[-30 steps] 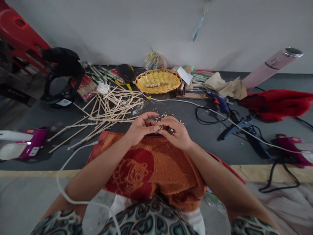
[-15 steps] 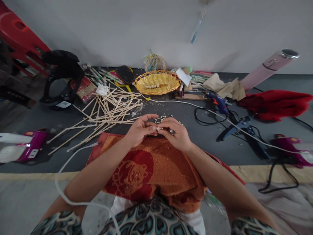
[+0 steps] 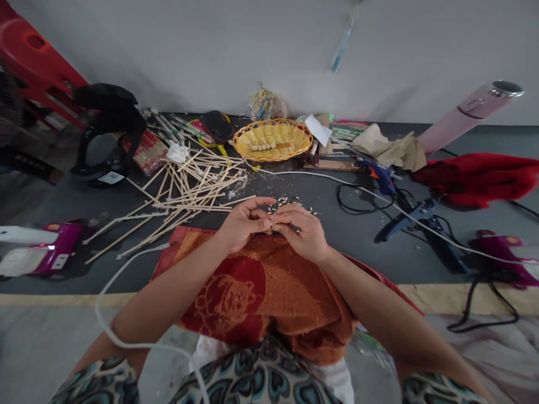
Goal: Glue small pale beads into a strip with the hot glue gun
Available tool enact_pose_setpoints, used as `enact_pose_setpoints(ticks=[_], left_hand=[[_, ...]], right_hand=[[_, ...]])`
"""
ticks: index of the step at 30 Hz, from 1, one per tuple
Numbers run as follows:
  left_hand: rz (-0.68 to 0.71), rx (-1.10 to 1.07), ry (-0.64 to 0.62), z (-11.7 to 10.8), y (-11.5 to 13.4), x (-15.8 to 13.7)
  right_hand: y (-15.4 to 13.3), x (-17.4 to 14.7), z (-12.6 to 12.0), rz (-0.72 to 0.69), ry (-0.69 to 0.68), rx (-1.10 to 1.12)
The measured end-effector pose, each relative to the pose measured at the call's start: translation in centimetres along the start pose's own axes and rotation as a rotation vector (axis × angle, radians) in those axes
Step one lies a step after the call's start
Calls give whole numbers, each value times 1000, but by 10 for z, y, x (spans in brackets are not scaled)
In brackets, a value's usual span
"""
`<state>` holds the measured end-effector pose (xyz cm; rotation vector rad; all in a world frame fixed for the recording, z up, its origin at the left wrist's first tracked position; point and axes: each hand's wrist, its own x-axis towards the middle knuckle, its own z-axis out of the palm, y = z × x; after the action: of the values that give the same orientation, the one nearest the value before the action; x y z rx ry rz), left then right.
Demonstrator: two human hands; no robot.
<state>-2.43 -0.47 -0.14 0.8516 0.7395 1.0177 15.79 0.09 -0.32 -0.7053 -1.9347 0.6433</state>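
Note:
My left hand (image 3: 246, 223) and my right hand (image 3: 304, 229) meet fingertip to fingertip above the near edge of the dark table. Between their pinched thumbs and fingers is a small pale piece (image 3: 273, 223), mostly covered, too small to name. Short pale wooden bits (image 3: 284, 200) lie scattered on the table just beyond the fingers. Under my wrists an orange and red towel (image 3: 295, 286) hangs over the table edge and my lap. Farther back, a yellow wicker basket (image 3: 295, 147) holds a short row of pale pieces.
Many thin wooden sticks (image 3: 189, 193) lie in a loose heap at left. On the right are a blue glue gun (image 3: 379, 175), blue-handled pliers-like tool (image 3: 406, 219), red cloth (image 3: 484, 179) and pink flask (image 3: 467, 118). A white cable (image 3: 320, 175) crosses the table.
Both hands stay together in nearly the same place, with the fingers closed a little more over the small piece. The whole view has shifted slightly.

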Motion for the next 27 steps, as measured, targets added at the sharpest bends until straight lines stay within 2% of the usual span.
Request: enact_pose_setpoints(ticks=[12, 20, 27], left_hand=[[-3, -69, 22, 4, 0, -2], [-28, -47, 58, 3, 1, -3], [-14, -40, 94, 1, -2, -3]], right_hand=[[-4, 2, -8, 53, -14, 8], [1, -2, -7, -13, 38, -61], [3, -9, -3, -104, 61, -279]])
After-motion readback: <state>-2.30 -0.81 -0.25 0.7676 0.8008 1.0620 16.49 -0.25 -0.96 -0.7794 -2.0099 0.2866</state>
